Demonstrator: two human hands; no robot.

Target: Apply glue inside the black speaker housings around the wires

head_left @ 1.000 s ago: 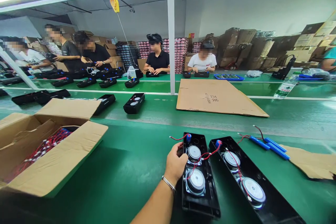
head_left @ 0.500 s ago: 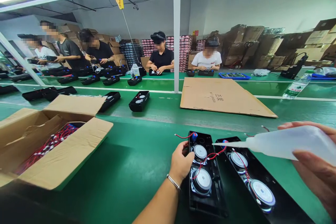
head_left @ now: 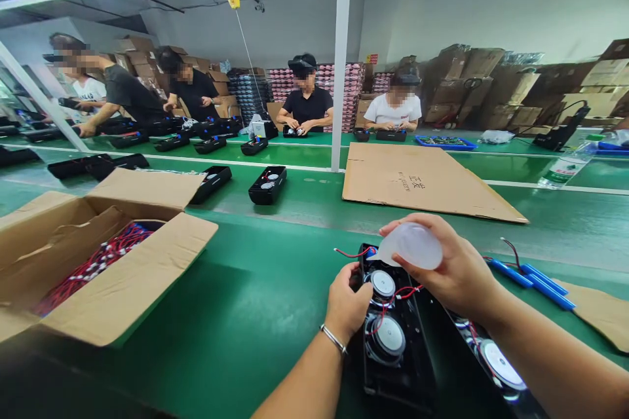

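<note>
The right hand (head_left: 459, 272) wraps its fingers around a translucent squeeze bottle (head_left: 411, 245), held over the top end of a black speaker housing (head_left: 393, 334). The left hand (head_left: 348, 304) curls against that housing's left edge. A second housing (head_left: 491, 360) lies under the right forearm; blue battery cells (head_left: 533, 275) lie beyond it.

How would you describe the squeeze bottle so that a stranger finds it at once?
Start at the green belt and find the two black speaker housings near its front edge. Above the left housing, the right hand holds the bottle. It is the only milky-white soft plastic thing there; its neighbours are black housings and blue batteries.
</note>
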